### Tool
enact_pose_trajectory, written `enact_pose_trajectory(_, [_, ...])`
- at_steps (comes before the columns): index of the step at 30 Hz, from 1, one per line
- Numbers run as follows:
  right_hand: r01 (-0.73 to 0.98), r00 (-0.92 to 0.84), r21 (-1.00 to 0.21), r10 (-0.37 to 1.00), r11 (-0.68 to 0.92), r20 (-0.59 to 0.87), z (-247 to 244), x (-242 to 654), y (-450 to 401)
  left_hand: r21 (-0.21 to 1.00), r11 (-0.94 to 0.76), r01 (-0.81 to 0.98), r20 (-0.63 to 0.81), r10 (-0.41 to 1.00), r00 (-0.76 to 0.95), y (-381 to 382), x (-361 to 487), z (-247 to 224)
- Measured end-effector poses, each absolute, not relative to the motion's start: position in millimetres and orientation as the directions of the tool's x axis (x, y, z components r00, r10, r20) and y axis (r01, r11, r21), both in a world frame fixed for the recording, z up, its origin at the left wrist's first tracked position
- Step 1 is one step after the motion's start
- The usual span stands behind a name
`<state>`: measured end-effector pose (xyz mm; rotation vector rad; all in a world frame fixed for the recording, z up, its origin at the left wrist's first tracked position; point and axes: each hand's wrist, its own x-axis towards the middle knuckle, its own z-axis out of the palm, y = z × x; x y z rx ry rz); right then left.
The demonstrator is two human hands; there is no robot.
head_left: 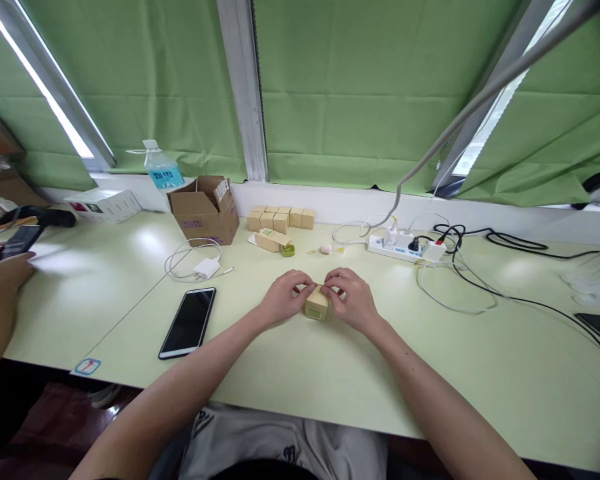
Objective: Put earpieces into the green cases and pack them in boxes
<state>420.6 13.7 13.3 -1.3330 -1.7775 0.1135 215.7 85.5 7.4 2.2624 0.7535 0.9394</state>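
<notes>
A small tan cardboard box [317, 305] with a green label on its front stands on the table before me. My left hand [286, 298] pinches its upper left edge between thumb and forefinger. At the upper right edge of the same box, my right hand [351, 298] has its fingertips pressed together. The far side of the box is hidden behind the fingers. Beyond the hands lie an opened tan carton [270, 240], a green ring-shaped piece [288, 251] and a small pale pink round piece [326, 249].
Several closed small boxes [296, 217] stand in rows at the back, beside a brown carton [207, 212]. A phone [188, 323] and a white charger [207, 268] lie to the left. Cables surround a power strip [393, 249] on the right. Another person's hand [3, 280] holds a dark device far left.
</notes>
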Motion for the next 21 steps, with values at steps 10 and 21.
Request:
enact_pose_trajectory(10, [0.478, 0.275, -0.833, 0.853, 0.279, 0.444, 5.7, 444.1, 29.9, 0.723, -0.637, 0.269, 0.175, 0.545, 0.82, 89.8, 202.0, 23.5])
enact_pose_trajectory(21, [0.489, 0.383, -0.858, 0.845, 0.158, 0.373, -1.8, 453.3, 35.3, 0.744, -0.476, 0.47, 0.287, 0.862, 0.418, 164.3, 235.6, 45.5])
